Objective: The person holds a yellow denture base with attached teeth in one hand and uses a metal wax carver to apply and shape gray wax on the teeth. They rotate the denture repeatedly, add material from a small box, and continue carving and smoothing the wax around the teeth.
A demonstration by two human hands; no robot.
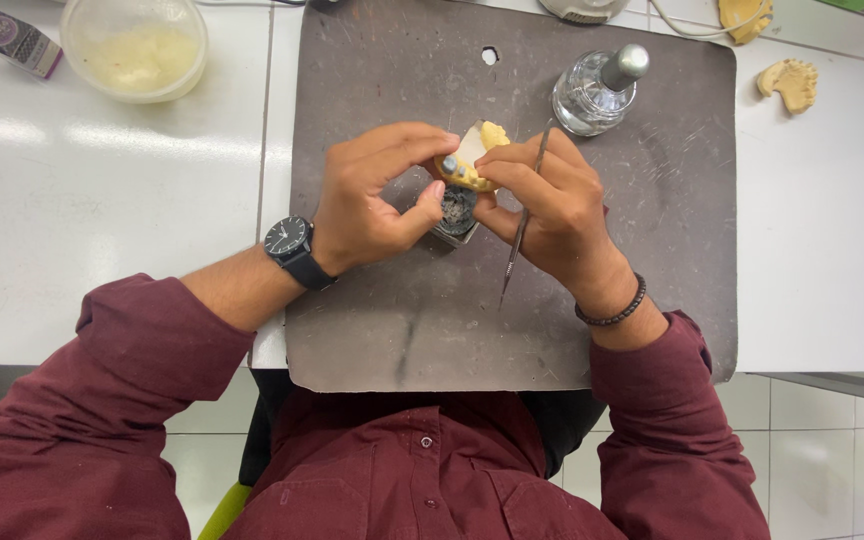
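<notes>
Our left hand [372,195] pinches a small yellow dental cast [477,160] from its left side, just above the middle of the frame, while our right hand [547,205] closes on the cast's right side and also grips a thin metal instrument [522,225] that runs down along the fingers. The cast sits between both sets of fingertips, raised over a small dark metal cup [455,212] on the grey mat [652,250]. We judge the cast to be light and rigid but brittle, likely to chip at its thin edges, so we would hold it by the thicker base and not by the teeth. A glass bottle with a metal cap [597,90] stands on the mat toward the upper right, a plastic tub [134,45] sits at the upper left, and two more yellow casts [790,82] lie at the upper right.
</notes>
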